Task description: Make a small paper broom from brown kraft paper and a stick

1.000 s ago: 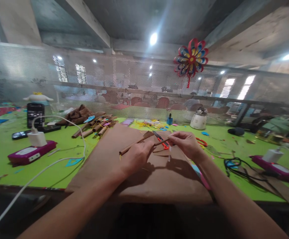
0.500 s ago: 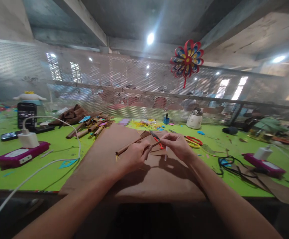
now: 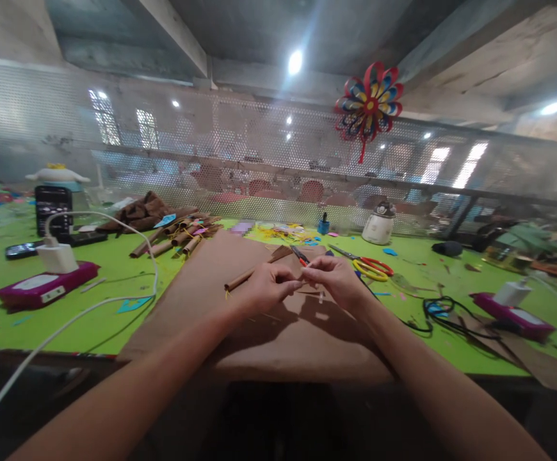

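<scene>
Over a large sheet of brown paper (image 3: 177, 307), my left hand (image 3: 269, 286) and my right hand (image 3: 333, 280) meet at the fingertips. Both pinch at something small that the fingers mostly hide. Just behind the fingertips lies a tool with red and black handles (image 3: 300, 257), partly covered. A rolled brown paper tube (image 3: 240, 280) with yellow string at its end rests beyond my left hand. Beside my right hand, scissors (image 3: 374, 267) with red and yellow handles lie with the blades pointing away.
A bundle of brown paper tubes (image 3: 182, 234) lies at the back left. Purple power strips (image 3: 50, 285) with plugged chargers stand at both sides, with a white cable (image 3: 156, 262) and a black cable (image 3: 429, 314). A white bottle (image 3: 378, 227) stands at the back.
The brown strip seen between my hands before is now mostly hidden by the fingers. My left fingers have loosened from a fist to a pinch, and my hands are closer together. The view tilted slightly.
</scene>
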`<action>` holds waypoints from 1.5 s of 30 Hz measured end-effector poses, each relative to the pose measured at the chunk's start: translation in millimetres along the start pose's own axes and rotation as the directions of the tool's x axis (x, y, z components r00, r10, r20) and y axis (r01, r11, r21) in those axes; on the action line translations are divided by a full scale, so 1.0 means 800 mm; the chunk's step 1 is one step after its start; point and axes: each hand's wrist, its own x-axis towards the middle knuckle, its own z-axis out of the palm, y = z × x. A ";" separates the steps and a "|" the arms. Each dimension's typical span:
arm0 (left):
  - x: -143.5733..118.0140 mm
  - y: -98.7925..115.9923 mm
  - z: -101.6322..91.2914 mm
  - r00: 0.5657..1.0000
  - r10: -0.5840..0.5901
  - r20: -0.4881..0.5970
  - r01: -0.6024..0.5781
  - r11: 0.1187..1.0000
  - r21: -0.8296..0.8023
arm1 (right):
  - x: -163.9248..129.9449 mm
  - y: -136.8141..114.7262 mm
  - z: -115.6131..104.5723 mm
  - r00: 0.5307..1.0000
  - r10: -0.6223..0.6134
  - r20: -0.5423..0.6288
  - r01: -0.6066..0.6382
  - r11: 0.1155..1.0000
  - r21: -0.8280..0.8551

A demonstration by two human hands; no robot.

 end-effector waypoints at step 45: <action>0.005 -0.035 -0.007 0.955 -0.274 0.113 0.242 0.500 -0.832 | -0.025 -0.019 0.031 0.956 0.111 0.273 0.045 0.861 -0.506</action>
